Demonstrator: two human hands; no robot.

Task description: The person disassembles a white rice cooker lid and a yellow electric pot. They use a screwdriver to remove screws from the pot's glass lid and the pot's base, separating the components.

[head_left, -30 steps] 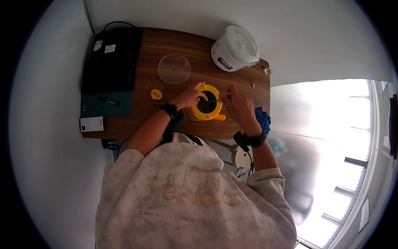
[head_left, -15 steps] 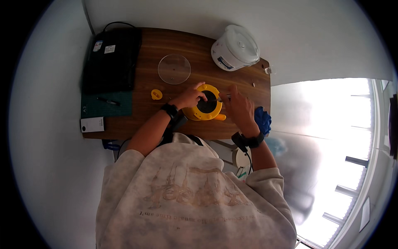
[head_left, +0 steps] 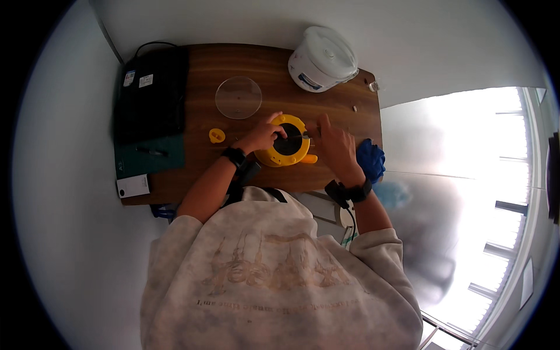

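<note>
A round yellow housing with a dark round middle sits on the wooden table in front of me. At its left side my left hand is closed on the rim, with fingertips reaching over the dark middle. My right hand is closed at the housing's right side, gripping a small tool with a thin metallic end pointing left over the dark middle. Its exact kind is hidden by the fingers. An orange handle-like part sticks out at the housing's lower right.
Beyond my left hand lie a clear round lid and a small yellow cap. A white lidded bucket stands at the back right. Blue crumpled cloth lies by my right wrist. A black case and green mat are left.
The view has shifted slightly, so the table appears turned a little. Both hands stay at the yellow housing, and the small tool remains in my right hand.
</note>
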